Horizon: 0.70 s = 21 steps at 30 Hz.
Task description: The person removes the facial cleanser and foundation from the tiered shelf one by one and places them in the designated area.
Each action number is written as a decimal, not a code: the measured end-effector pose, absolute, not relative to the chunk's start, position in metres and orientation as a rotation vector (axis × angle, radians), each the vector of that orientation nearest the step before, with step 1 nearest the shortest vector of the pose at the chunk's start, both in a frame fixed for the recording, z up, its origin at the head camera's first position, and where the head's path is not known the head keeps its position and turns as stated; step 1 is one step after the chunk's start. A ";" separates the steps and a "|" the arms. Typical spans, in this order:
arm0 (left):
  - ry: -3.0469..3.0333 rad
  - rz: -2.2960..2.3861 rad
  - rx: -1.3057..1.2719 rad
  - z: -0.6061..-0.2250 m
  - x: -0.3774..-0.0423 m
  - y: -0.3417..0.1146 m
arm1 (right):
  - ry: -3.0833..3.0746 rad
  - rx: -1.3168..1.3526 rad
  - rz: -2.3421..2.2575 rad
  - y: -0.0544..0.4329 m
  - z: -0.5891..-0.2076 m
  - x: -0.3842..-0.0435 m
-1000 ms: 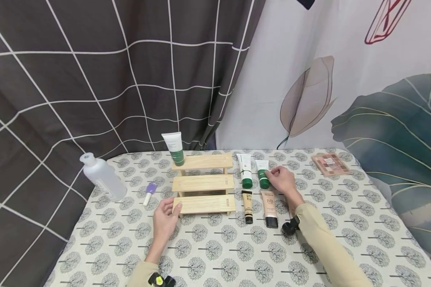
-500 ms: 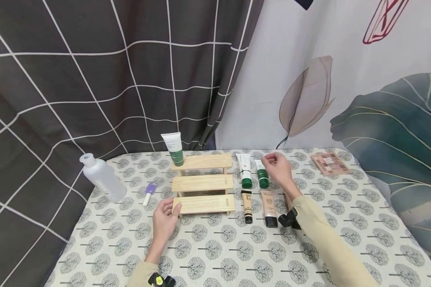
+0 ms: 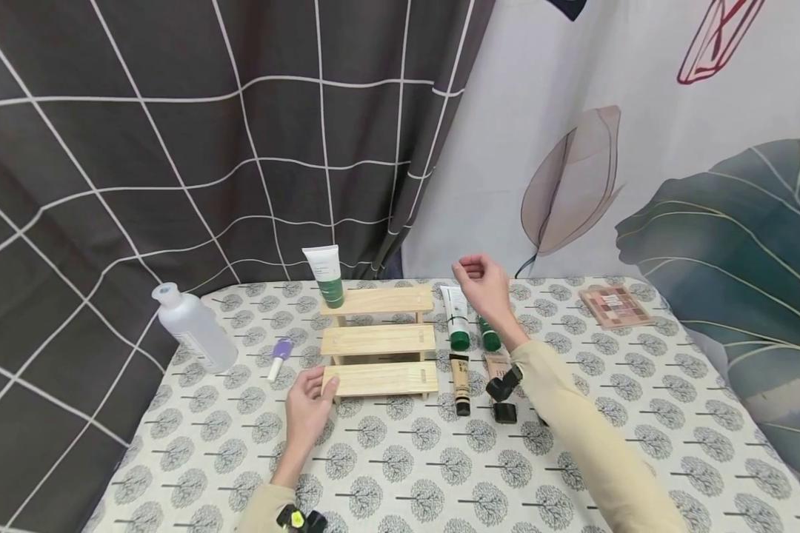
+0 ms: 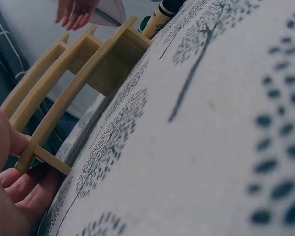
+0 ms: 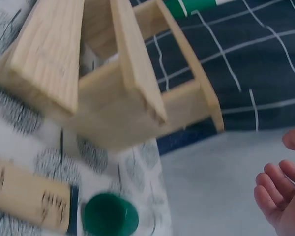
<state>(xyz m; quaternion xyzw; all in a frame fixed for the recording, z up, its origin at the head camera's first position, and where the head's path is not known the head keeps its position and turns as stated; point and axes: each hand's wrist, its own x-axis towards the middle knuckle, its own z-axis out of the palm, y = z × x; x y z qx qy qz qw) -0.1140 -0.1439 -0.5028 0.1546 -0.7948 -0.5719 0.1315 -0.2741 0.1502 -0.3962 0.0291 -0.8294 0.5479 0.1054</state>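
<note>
My left hand (image 3: 308,403) grips the left end of the lowest step of a three-tier wooden display stand (image 3: 380,379), thumb on top and fingers beneath, as the left wrist view shows. A white-and-green squeeze tube (image 3: 325,277) stands cap down on the top step's left end. My right hand (image 3: 485,289) is raised above the table's back part, fingers loosely curled with nothing between them. Under it lie a larger white-and-green tube (image 3: 456,318) and a smaller green-capped tube (image 3: 489,334), mostly hidden by the wrist. In the right wrist view the right fingers (image 5: 278,187) hang apart from the stand.
A small gold tube (image 3: 461,385) and a beige BB cream tube (image 3: 498,368), partly covered by the right sleeve, lie right of the stand. A translucent bottle (image 3: 196,329) and a purple-and-white brush (image 3: 279,359) are at left. An eyeshadow palette (image 3: 615,306) lies back right.
My right hand has left the smaller green-capped tube, rising and moving left over the tubes toward the stand. The left hand keeps its grip on the stand.
</note>
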 end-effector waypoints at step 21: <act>-2.296 -1.659 0.436 -0.504 -0.114 -0.143 | -2.437 0.381 1.811 0.057 -0.372 -0.270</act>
